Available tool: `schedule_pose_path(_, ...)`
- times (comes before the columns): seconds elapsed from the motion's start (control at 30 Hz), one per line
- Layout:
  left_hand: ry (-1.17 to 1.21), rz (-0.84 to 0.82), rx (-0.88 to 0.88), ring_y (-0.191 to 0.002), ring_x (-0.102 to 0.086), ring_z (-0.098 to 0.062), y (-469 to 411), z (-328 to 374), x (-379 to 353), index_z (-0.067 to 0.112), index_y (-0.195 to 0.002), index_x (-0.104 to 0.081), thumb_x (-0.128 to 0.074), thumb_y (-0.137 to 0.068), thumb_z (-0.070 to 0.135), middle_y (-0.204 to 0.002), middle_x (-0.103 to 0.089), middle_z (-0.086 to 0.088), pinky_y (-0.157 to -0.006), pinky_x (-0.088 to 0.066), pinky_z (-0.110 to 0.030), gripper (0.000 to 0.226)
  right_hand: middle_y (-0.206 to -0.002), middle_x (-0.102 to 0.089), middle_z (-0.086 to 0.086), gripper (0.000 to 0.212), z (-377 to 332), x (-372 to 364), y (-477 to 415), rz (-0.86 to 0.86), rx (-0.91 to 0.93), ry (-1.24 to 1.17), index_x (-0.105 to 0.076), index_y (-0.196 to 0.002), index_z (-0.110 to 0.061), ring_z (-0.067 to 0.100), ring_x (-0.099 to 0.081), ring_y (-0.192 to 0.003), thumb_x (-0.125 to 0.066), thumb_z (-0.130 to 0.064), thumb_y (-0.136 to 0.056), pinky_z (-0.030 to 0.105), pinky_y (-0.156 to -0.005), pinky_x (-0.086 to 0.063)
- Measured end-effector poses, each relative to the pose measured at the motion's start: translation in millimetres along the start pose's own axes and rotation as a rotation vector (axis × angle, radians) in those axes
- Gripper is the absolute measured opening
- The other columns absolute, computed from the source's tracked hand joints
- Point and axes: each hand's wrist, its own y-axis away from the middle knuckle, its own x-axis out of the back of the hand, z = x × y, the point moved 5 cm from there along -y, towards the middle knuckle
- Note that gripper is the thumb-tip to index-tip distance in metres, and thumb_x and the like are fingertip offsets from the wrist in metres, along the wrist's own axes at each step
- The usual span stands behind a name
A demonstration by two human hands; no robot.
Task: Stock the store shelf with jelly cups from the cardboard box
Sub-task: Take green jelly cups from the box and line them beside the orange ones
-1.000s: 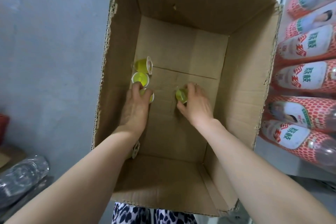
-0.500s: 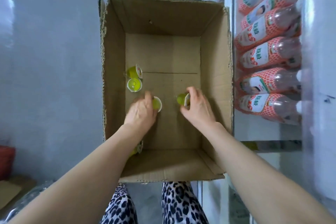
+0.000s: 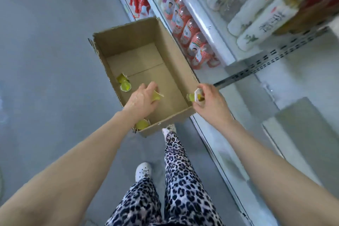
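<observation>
An open cardboard box stands on the grey floor beside the store shelf. My left hand is above the box's inside and grips a yellow-green jelly cup. My right hand is over the box's right near corner and holds another jelly cup by its white lid end. Two more jelly cups lie by the left wall of the box. One more cup sits in the near left corner, partly hidden by my left forearm.
Red-and-white labelled bottles fill the low shelf right of the box. White bottles lie on the upper shelf. A grey-white shelf board extends on the right. My legs and white shoes stand just behind the box.
The view has pulled far back from the box. Both hands have lifted their cups up off the box floor; the right hand has moved right to the box's corner, toward the shelf.
</observation>
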Motion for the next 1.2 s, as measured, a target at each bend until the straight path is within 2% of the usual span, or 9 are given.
schedule_pose_path(0.13,0.009,-0.027,-0.157,-0.087,-0.050,-0.022,35,65,13,0.017,-0.108,-0.043,-0.068,-0.082,0.026,-0.103,-0.052,-0.002,-0.071,-0.034,-0.031,0.037,-0.112,-0.059,0.007,0.053,4,53,89,0.122,-0.095,-0.032,-0.050,-0.125,-0.020,0.029,-0.057,-0.099,-0.071,-0.031,-0.079,0.040,-0.083,-0.049)
schedule_pose_path(0.2,0.006,-0.055,-0.251,-0.092,-0.050,-0.016,50,106,15,0.022,-0.113,-0.046,-0.071,-0.079,0.028,-0.108,-0.051,0.006,-0.072,-0.032,-0.027,0.043,-0.116,-0.059,0.009,0.055,10,78,134,0.184,-0.151,-0.054,-0.049,-0.128,-0.018,0.030,-0.055,-0.104,-0.071,-0.031,-0.080,0.040,-0.085,-0.048)
schedule_pose_path(0.27,0.035,-0.127,-0.352,-0.098,-0.053,-0.013,64,147,11,0.027,-0.121,-0.048,-0.075,-0.076,0.030,-0.113,-0.054,0.011,-0.077,-0.036,-0.024,0.053,-0.120,-0.057,0.007,0.056,23,102,179,0.256,-0.242,-0.066,-0.049,-0.132,-0.018,0.027,-0.053,-0.108,-0.071,-0.030,-0.081,0.035,-0.085,-0.047)
schedule_pose_path(0.43,-0.073,-0.229,-0.688,-0.113,-0.056,-0.014,97,261,-22,0.028,-0.128,-0.052,-0.081,-0.070,0.037,-0.122,-0.060,0.008,-0.090,-0.041,-0.025,0.066,-0.118,-0.057,0.004,0.057,64,151,290,0.429,-0.406,-0.039,-0.053,-0.130,-0.016,0.026,-0.055,-0.106,-0.073,-0.026,-0.078,0.028,-0.080,-0.040)
schedule_pose_path(0.53,-0.130,-0.255,-0.842,-0.114,-0.054,-0.015,133,329,-52,0.025,-0.130,-0.054,-0.078,-0.074,0.043,-0.125,-0.058,0.005,-0.096,-0.042,-0.029,0.064,-0.120,-0.057,0.004,0.055,89,177,363,0.524,-0.503,-0.003,-0.053,-0.131,-0.016,0.025,-0.056,-0.105,-0.072,-0.028,-0.080,0.032,-0.080,-0.045)
schedule_pose_path(0.67,-0.156,-0.298,-1.023,-0.112,-0.054,-0.017,195,414,-104,0.026,-0.129,-0.056,-0.076,-0.076,0.047,-0.121,-0.057,0.004,-0.093,-0.040,-0.029,0.061,-0.124,-0.054,0.002,0.055,123,206,468,0.592,-0.630,0.018,-0.051,-0.132,-0.019,0.023,-0.053,-0.109,-0.069,-0.031,-0.082,0.039,-0.085,-0.049)
schedule_pose_path(0.83,-0.131,-0.314,-1.201,-0.107,-0.056,-0.018,288,515,-173,0.025,-0.122,-0.059,-0.077,-0.074,0.048,-0.114,-0.058,0.004,-0.090,-0.041,-0.027,0.057,-0.121,-0.054,0.000,0.054,166,239,607,0.669,-0.704,0.090,-0.052,-0.132,-0.019,0.017,-0.050,-0.111,-0.069,-0.032,-0.082,0.026,-0.085,-0.038)
schedule_pose_path(0.97,-0.108,-0.310,-1.344,-0.104,-0.055,-0.019,367,583,-221,0.025,-0.118,-0.061,-0.076,-0.073,0.052,-0.108,-0.058,0.004,-0.089,-0.042,-0.031,0.054,-0.117,-0.055,0.001,0.053,196,265,714,0.716,-0.780,0.209,-0.053,-0.129,-0.019,0.022,-0.052,-0.109,-0.068,-0.038,-0.082,0.033,-0.084,-0.043)
schedule_pose_path(1.2,-0.097,-0.298,-1.502,-0.105,-0.052,-0.019,481,677,-290,0.026,-0.125,-0.060,-0.071,-0.075,0.058,-0.113,-0.060,0.003,-0.083,-0.038,-0.028,0.060,-0.108,-0.063,0.007,0.049,236,294,868,0.879,-0.940,0.305,-0.063,-0.120,-0.013,0.030,-0.056,-0.102,-0.068,-0.037,-0.078,0.038,-0.087,-0.043)
